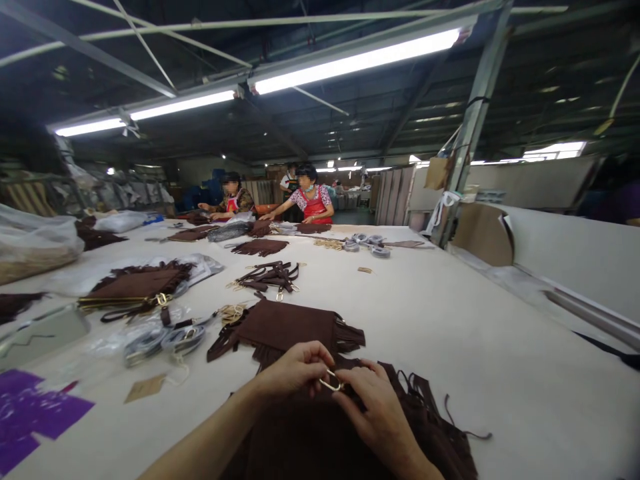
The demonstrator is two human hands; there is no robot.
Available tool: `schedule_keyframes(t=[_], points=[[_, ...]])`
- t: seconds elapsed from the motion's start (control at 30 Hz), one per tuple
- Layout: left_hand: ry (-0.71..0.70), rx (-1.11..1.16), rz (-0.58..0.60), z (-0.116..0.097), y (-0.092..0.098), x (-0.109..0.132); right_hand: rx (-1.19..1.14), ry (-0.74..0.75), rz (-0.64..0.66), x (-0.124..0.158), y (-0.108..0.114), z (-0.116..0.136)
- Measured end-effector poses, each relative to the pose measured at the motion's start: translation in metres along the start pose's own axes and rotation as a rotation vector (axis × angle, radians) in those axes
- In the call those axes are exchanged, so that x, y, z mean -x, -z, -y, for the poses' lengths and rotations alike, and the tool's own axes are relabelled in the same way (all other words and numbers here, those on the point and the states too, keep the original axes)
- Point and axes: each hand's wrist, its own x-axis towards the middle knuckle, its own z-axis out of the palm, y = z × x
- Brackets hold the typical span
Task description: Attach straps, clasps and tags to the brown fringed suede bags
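Both my hands meet over a dark brown fringed bag point(310, 433) lying at the near edge of the white table point(450, 347). My left hand point(295, 370) and my right hand point(373, 403) pinch a small gold metal clasp point(331, 383) between their fingertips, just above the bag. A second brown fringed bag point(295, 327) lies flat right behind my hands, with a strap at its left side.
Brown straps with gold clips point(267, 277), another fringed bag point(135, 283), plastic bags of hardware point(160, 337), purple sheets point(30, 410) and paper tags point(145, 387) lie to the left. Tape rolls point(365, 243) sit farther back. Two people point(313, 197) work at the far end.
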Motion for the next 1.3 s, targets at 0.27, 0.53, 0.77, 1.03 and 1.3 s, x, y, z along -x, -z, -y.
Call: schedule_keyframes(t=[0.27,0.53,0.77,1.03,1.3], points=[[-0.033,0.104,0.058,0.007,-0.001,0.001,-0.112,-0.071,0.016,0.005,-0.006,-0.001],[-0.089,-0.058,-0.048,0.005,-0.014,0.019,-0.112,-0.087,0.068,0.0,0.001,0.005],[0.09,0.116,-0.048,0.025,-0.025,0.023,-0.143,-0.005,0.114,0.004,0.01,0.003],[0.17,0.239,-0.001,0.036,-0.023,0.025,-0.104,-0.08,0.34,0.006,0.006,0.002],[0.216,0.282,0.123,0.029,-0.022,0.0,-0.004,0.022,0.192,0.009,0.007,-0.016]])
